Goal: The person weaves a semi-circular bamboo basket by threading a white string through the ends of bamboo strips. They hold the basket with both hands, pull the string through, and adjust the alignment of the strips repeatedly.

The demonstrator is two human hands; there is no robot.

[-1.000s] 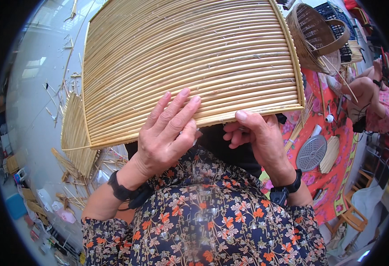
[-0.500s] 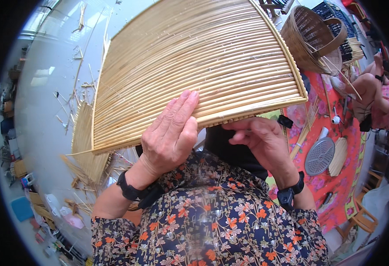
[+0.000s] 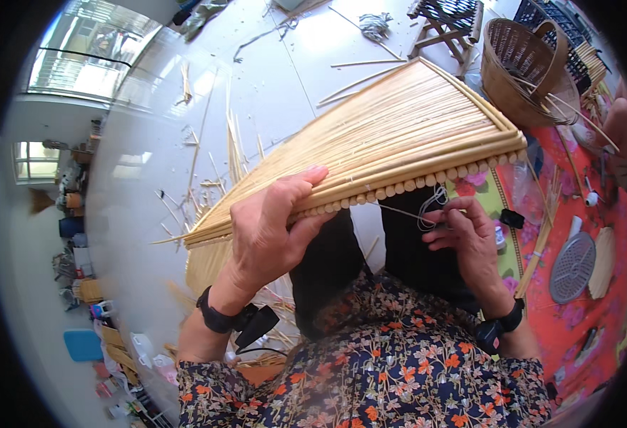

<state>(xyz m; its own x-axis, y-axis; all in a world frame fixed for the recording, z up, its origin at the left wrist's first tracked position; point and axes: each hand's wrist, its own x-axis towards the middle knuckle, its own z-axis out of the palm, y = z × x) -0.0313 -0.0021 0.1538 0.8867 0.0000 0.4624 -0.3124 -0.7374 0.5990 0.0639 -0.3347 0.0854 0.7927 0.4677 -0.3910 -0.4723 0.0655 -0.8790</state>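
Observation:
A fan-shaped panel of pale straw-coloured stalks (image 3: 392, 128) lies tilted in front of me, its bound edge towards my body. My left hand (image 3: 270, 221) grips that near edge, fingers on top and thumb below. Round cut stalk ends line the edge under the binding. Below it and to the right, my right hand (image 3: 467, 239) pinches a thin pale thread (image 3: 427, 214), which hangs in loops by the fingers and runs left to the panel's underside. Whether a needle is between those fingertips I cannot make out.
On the right a woven basket (image 3: 517, 75) with a handle stands by a small folding stool (image 3: 447, 28). A grey perforated fan-shaped thing (image 3: 572, 267) and a bundle of stalks (image 3: 538, 250) lie on the red floral mat (image 3: 556, 328). Another person's arm (image 3: 624, 135) shows at the right edge. Loose stalks litter the floor.
The panel has tipped flatter, so its near edge with the stalk ends now shows. My right hand has come away from the edge, drawing thread; the left still grips the edge.

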